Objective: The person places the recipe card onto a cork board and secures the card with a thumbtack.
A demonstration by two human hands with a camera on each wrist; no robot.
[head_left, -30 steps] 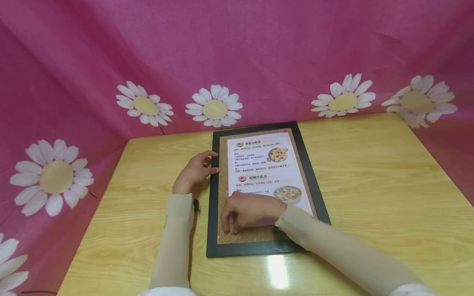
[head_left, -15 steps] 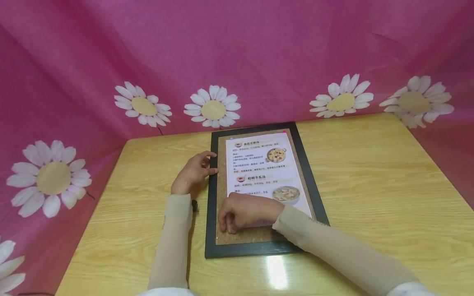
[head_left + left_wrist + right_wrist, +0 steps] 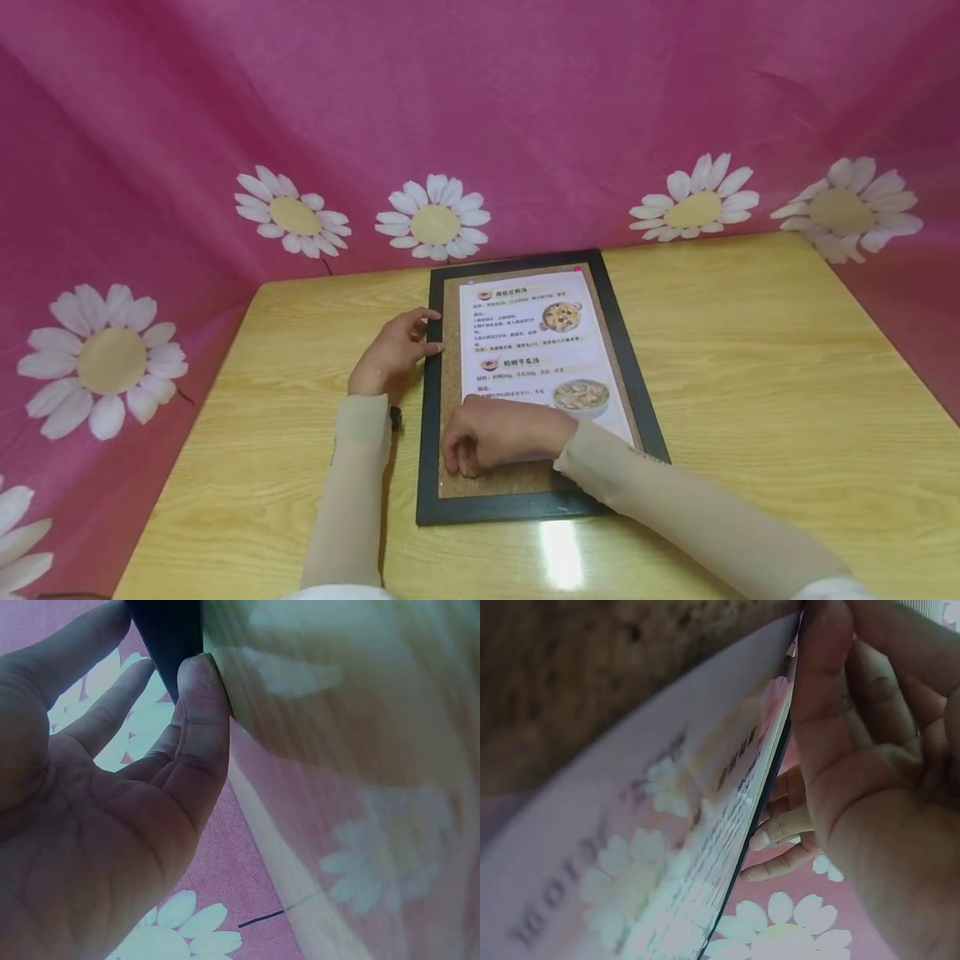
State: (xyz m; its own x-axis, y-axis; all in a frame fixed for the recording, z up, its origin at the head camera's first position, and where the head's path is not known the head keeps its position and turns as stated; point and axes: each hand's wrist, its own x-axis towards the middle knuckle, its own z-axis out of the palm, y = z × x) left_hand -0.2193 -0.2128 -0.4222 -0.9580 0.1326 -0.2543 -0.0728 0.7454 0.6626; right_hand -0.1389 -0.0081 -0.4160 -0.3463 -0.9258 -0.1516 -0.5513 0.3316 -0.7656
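Observation:
A cork board [image 3: 451,367] in a black frame lies on the table, bearing a white sheet [image 3: 525,333] printed with two recipes and pictures of food. A pink pushpin [image 3: 577,269] sits at the sheet's top right corner, a pale pushpin [image 3: 471,282] at its top left. My left hand [image 3: 390,350] touches the frame's left edge with fingertips and thumb. Over the sheet's lower left corner, my right hand [image 3: 502,433] has curled fingers, thumb and forefinger meeting at the sheet's edge. Something small, apparently a pushpin, is between them, almost wholly hidden by the fingertips.
The board lies on a light wooden table [image 3: 750,358], its far end close to the back edge. A pink cloth [image 3: 525,125] with white daisies hangs behind and to the left. Bright light reflects off the tabletop in front of the board.

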